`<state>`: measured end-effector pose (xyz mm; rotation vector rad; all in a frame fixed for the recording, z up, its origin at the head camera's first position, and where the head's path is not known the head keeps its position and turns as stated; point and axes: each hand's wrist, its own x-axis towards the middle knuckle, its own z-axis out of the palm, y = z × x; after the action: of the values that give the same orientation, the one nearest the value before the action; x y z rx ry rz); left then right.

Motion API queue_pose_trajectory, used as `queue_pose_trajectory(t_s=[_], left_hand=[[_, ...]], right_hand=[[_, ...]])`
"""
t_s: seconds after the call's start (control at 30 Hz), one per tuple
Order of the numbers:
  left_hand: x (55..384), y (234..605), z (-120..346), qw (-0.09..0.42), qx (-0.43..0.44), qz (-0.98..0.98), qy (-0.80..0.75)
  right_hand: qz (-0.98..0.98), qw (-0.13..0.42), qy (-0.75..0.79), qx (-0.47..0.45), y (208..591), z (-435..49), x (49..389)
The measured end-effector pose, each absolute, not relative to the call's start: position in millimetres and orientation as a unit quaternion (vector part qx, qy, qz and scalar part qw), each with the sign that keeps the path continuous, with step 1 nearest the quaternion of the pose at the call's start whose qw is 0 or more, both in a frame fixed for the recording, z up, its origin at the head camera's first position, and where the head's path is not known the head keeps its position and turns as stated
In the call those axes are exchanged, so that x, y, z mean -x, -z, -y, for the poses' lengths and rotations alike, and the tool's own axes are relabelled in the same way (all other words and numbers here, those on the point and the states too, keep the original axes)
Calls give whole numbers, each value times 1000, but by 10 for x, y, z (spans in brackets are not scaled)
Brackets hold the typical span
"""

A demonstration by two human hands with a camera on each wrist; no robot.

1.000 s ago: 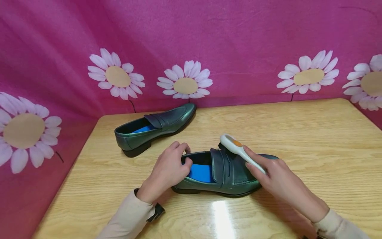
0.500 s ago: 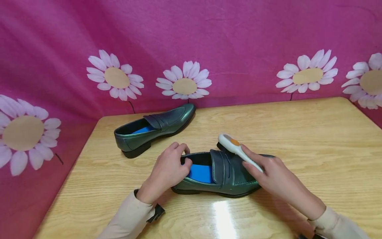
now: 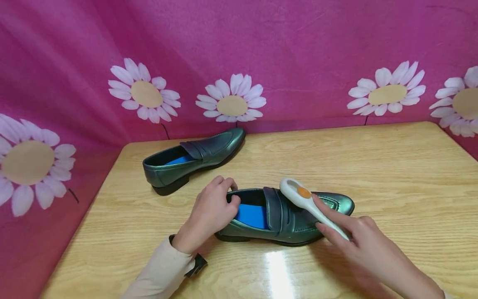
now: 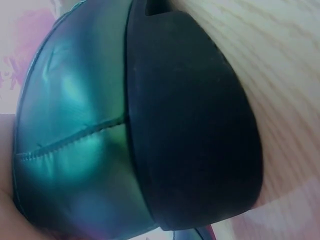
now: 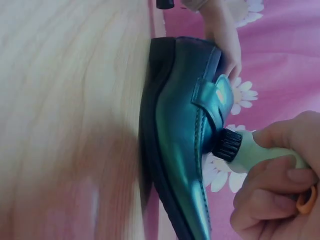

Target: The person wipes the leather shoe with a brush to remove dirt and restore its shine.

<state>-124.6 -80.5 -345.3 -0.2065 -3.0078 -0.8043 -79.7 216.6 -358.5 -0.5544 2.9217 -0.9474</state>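
A pink cloth (image 3: 306, 45) with large white flowers (image 3: 231, 106) hangs behind your wooden counter (image 3: 403, 174). On that counter, the near shoe (image 3: 274, 216) stands sole down, toe to your right; the far shoe (image 3: 209, 154) stands beyond it, to the left, near the cloth. Your right hand (image 3: 367, 243) pinches a white brush (image 3: 298, 198) by its handle, and your left hand (image 3: 213, 207) pinches the near shoe at its heel end. A blue insole (image 3: 252, 216) shows inside each shoe. The brush's black bristles (image 5: 227, 145) touch the near shoe's top. An orange spot (image 3: 304, 192) marks the brush head.
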Motion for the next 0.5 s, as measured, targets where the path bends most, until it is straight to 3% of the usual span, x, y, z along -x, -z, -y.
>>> queue_pose_trajectory(t_s=[0.23, 0.5], left_hand=[[1242, 3446, 793, 17, 67, 966, 251], [1241, 3436, 778, 12, 63, 967, 246]], right_hand=[[-945, 111, 268, 152, 3623, -2192, 581], [-956, 38, 237, 171, 3810, -2236, 289]])
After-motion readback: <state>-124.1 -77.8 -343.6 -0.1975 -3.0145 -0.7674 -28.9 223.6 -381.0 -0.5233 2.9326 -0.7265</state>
